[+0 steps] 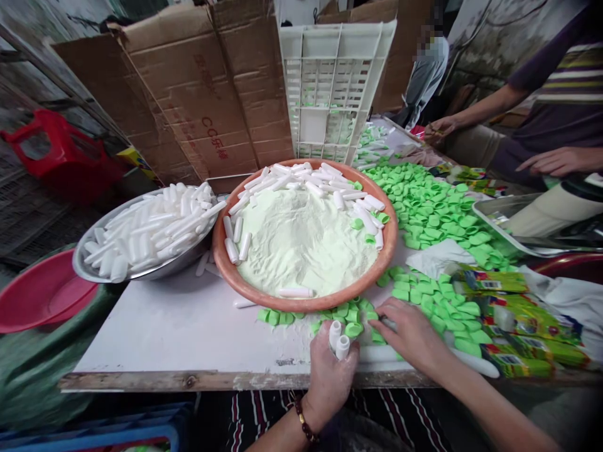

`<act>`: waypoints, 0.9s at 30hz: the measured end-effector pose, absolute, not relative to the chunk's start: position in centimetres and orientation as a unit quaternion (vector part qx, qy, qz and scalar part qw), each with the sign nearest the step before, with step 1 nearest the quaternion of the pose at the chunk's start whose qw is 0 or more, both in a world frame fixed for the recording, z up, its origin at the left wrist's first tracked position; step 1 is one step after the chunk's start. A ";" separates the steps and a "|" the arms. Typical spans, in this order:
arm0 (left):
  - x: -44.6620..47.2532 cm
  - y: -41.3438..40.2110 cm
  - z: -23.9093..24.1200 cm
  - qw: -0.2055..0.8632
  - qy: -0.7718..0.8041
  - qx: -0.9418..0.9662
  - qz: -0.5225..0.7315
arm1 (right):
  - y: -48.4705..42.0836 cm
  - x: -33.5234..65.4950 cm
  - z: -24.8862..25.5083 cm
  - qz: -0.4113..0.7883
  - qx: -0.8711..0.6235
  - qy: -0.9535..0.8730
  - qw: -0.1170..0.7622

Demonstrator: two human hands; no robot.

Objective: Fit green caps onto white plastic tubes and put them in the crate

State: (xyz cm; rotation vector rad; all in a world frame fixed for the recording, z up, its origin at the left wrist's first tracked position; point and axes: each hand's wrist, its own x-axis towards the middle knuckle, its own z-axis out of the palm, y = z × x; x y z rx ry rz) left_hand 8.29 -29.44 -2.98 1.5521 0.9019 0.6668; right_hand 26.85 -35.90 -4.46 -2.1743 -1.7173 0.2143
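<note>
The left hand is clasping white tubes mouths-up over the surface's front edge, presumably leaving their openings accessible; near that edge, the right hand is touching green caps, seemingly lying there for easy reach; whether its grip is pinching one, I cannot tell.

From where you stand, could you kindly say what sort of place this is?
Probably a small workshop: an orange basin holds pale powder and white tubes, a metal bowl holds more tubes, and green caps lie heaped nearby.
</note>
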 end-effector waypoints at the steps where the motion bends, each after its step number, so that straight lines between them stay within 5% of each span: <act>1: 8.3 -29.4 -3.0 0.574 0.385 0.665 0.282 | -36.1 27.2 -4.3 0.078 -0.775 -0.600 0.184; 13: 8.5 -29.3 -2.8 0.573 0.403 0.663 0.263 | -34.1 26.9 -4.2 0.012 -0.786 -0.602 0.136; 19: 8.4 -29.2 -2.9 0.575 0.391 0.671 0.258 | -35.6 26.0 -3.2 0.055 -0.769 -0.587 0.248; 27: 8.3 -29.5 -3.5 0.576 0.382 0.670 0.270 | -37.2 26.0 3.7 0.057 -0.684 -0.675 0.271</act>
